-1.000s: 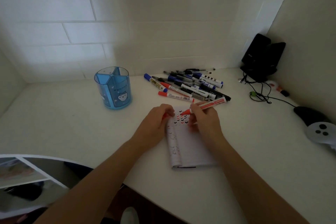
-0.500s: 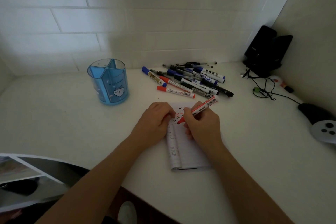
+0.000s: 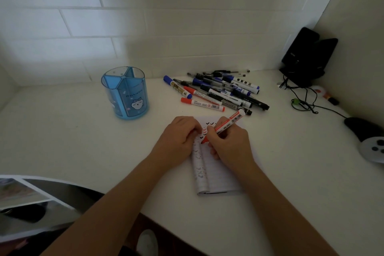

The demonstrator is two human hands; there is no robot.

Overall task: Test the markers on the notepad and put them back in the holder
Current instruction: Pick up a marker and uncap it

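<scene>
The right hand (image 3: 228,143) pinches the red marker (image 3: 225,125) in curled fingers, tip at the upper page of the notepad (image 3: 216,174). The left hand (image 3: 176,139) rests on the notepad's upper left edge, fingers curled; their contents cannot be determined.

Risk: releasing the left hand may let the notepad slide and smear the marks. The holder (image 3: 125,93) stands well left of the notepad; an uncapped return would likely dry the tip.

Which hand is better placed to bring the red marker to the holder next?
Probably the right hand: it grips the marker. The left hand, though nearer the holder, rests on the notepad.
</scene>
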